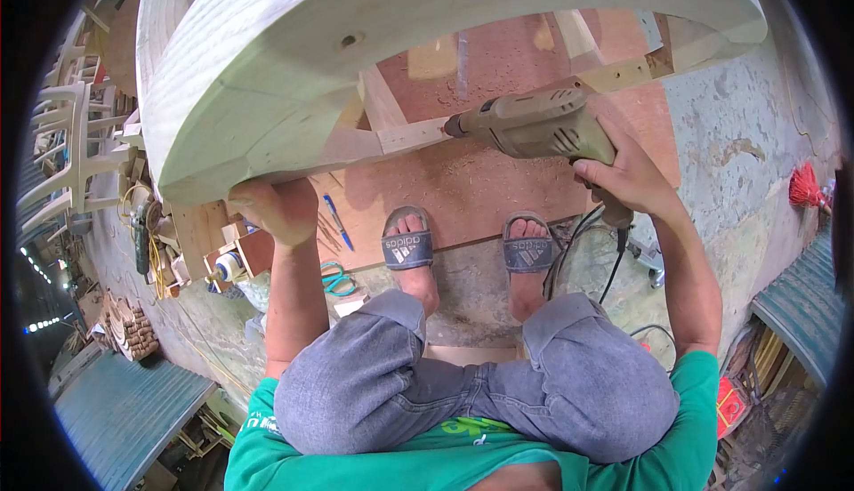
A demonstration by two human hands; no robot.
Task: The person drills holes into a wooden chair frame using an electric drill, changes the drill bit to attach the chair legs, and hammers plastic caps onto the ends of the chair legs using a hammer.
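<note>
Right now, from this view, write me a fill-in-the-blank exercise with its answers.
1. The right hand grips a corded ____, its chuck toward a pale bar.
2. The left hand touches a curved piece made of ____.
3. The scissors lie on the person's ____, beside the sandals.
4. The shirt is mainly ____.

Missing words: drill; wood; left; green.

Olive-tan plastic power drill [534, 124] with a black chuck [455, 126]; pale cream, grained curved wooden piece [267, 108]; reddish-brown plywood sheet [400, 193], a slim blue pen [338, 221] near its left edge; navy slippers [407, 251] with white stripes; grey-blue jeans [356, 384]; green shirt [374, 464].
</note>
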